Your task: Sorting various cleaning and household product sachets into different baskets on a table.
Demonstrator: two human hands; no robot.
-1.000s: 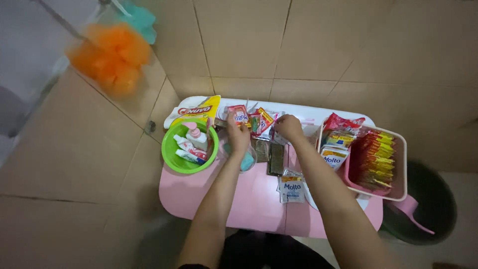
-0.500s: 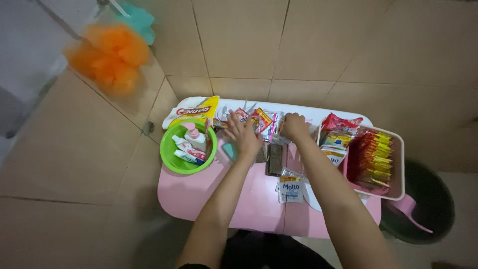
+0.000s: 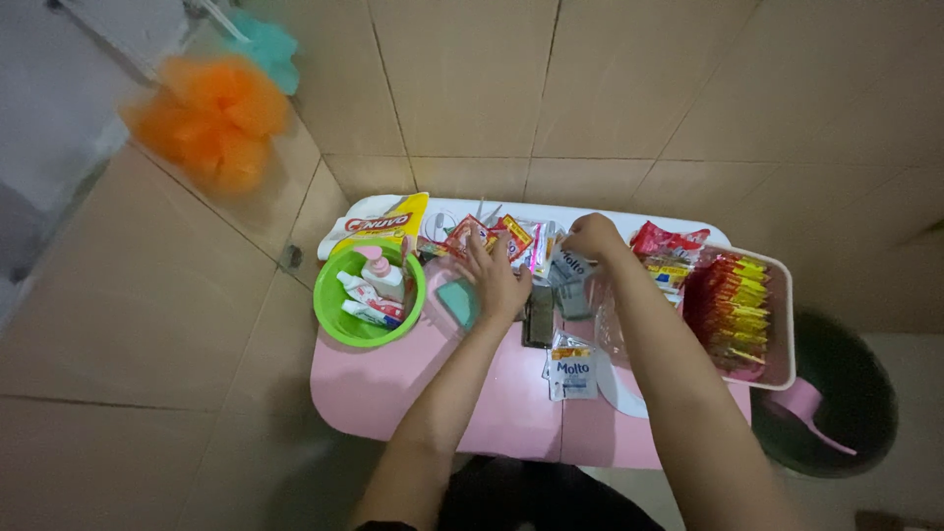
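My left hand [image 3: 497, 277] lies flat with spread fingers on a heap of red and yellow sachets [image 3: 497, 236] at the back of a small pink table [image 3: 393, 379]. A teal bar in clear wrap [image 3: 457, 300] sits just left of that hand. My right hand [image 3: 593, 236] is closed at the top of a strip of blue-and-white sachets [image 3: 572, 280], which hangs from it above the table. Dark sachets [image 3: 539, 315] lie between my forearms. Another blue-and-white sachet [image 3: 572, 372] rests near the table's front.
A green bowl [image 3: 339, 320] at the left holds a pink pump bottle and tubes, with a yellow packet [image 3: 393, 218] behind it. A pink basket [image 3: 777, 369] of red-yellow sachets stands right. A dark bin [image 3: 846, 393] is beyond. Orange [image 3: 206, 118] and teal [image 3: 267, 44] bath sponges hang on the tiled wall.
My left hand has let go of a red sachet and spread flat on the heap. My right hand has lifted a strip of blue-and-white sachets slightly to the right.
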